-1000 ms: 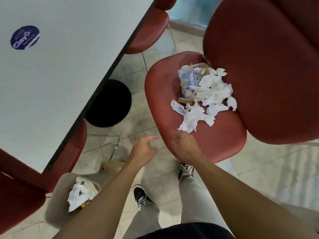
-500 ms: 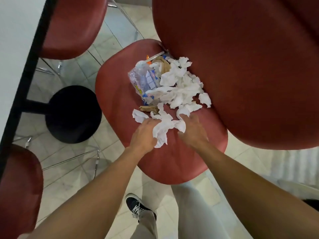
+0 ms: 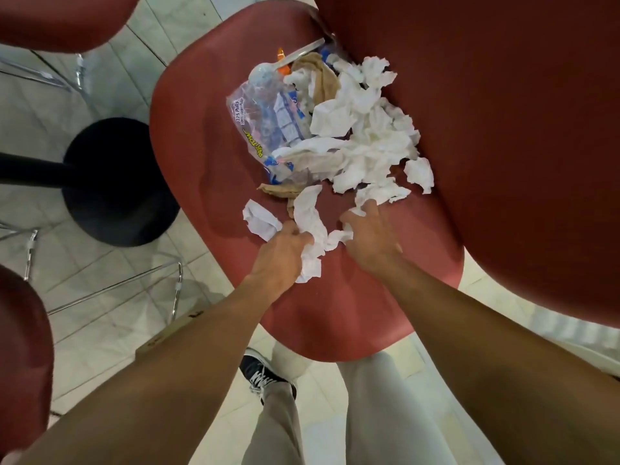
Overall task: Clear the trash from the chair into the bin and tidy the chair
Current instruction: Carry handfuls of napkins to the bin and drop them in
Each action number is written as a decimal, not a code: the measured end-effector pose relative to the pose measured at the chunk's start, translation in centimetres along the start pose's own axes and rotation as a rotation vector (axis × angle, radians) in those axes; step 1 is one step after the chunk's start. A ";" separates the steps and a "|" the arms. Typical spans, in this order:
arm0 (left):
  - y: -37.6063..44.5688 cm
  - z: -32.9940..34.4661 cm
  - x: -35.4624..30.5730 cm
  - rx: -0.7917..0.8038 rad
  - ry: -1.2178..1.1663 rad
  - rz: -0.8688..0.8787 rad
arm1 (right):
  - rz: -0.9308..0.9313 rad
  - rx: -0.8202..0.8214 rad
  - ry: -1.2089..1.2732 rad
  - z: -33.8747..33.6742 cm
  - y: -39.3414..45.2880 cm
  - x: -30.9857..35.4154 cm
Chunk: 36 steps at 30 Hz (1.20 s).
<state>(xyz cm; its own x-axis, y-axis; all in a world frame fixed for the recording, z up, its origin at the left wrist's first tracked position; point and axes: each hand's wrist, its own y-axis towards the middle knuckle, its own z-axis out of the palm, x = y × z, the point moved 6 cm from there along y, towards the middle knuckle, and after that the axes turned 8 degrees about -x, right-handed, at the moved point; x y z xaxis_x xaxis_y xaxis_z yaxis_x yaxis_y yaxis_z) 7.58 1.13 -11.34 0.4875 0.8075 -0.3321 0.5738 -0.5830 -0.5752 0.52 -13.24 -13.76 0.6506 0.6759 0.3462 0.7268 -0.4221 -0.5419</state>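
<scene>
While the left hand (image 3: 280, 255) grips white tissue (image 3: 310, 226) and right-hand fingers (image 3: 367, 209) pinch more, the wrapper (image 3: 265, 125) reads "175 Pulls".

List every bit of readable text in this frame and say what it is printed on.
"175 Pulls": on the clear plastic wrapper lying on the chair seat.
Yellow brand word along the wrapper's edge: warped, not readable.
Smaller line under "175 Pulls": too blurred.
No other text shows.

Two hands: left hand (image 3: 280, 253), right hand (image 3: 370, 238). Three red chairs: one (image 3: 208, 156), another (image 3: 60, 18), third (image 3: 23, 347). One plastic wrapper (image 3: 265, 125). One shoe (image 3: 265, 375). Many crumpled tissues (image 3: 365, 142), uncountable.
</scene>
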 end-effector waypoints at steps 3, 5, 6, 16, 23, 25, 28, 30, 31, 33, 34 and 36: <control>-0.7 0.0 0.4 -0.056 -0.037 -0.021 | 0.015 -0.016 0.049 0.6 -0.7 -0.3; -1.3 -0.5 0.4 -0.097 -0.054 -0.028 | 0.062 -0.026 0.089 0.3 -1.4 -0.5; -1.7 -0.9 0.4 -0.118 -0.078 -0.032 | 0.079 -0.034 0.095 0.0 -1.9 -0.5; -8.3 -6.1 0.0 -0.344 -0.255 -0.067 | 0.099 -0.151 0.154 -4.2 -8.9 3.6; -16.1 -9.3 2.7 -0.477 -0.331 -0.120 | 0.053 -0.217 0.192 -5.5 -15.4 9.5; -18.4 -10.5 4.0 -0.511 -0.354 -0.145 | 0.025 -0.231 0.194 -5.5 -17.2 11.4; -21.7 -11.8 5.9 -0.534 -0.378 -0.182 | -0.014 -0.236 0.194 -5.3 -19.5 14.1; -24.4 -12.3 7.4 -0.567 -0.392 -0.213 | -0.055 -0.245 0.193 -4.9 -21.2 16.2; -25.6 -12.4 8.2 -0.590 -0.401 -0.227 | -0.075 -0.245 0.194 -4.7 -22.1 17.3; -27.9 -12.4 9.6 -0.627 -0.422 -0.247 | -0.107 -0.244 0.199 -4.3 -23.6 19.1; -29.2 -12.1 10.4 -0.639 -0.430 -0.257 | -0.127 -0.244 0.198 -3.9 -24.4 20.1; -31.6 -11.4 11.9 -0.661 -0.442 -0.271 | -0.160 -0.235 0.190 -3.0 -26.1 21.9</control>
<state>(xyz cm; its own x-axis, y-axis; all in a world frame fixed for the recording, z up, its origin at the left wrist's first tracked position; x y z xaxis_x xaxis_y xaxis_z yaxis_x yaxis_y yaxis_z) 2.80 28.15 11.43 0.0536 0.8075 -0.5874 0.9685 -0.1854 -0.1665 -3.56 10.80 10.24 0.5374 0.6296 0.5610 0.8395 -0.4622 -0.2855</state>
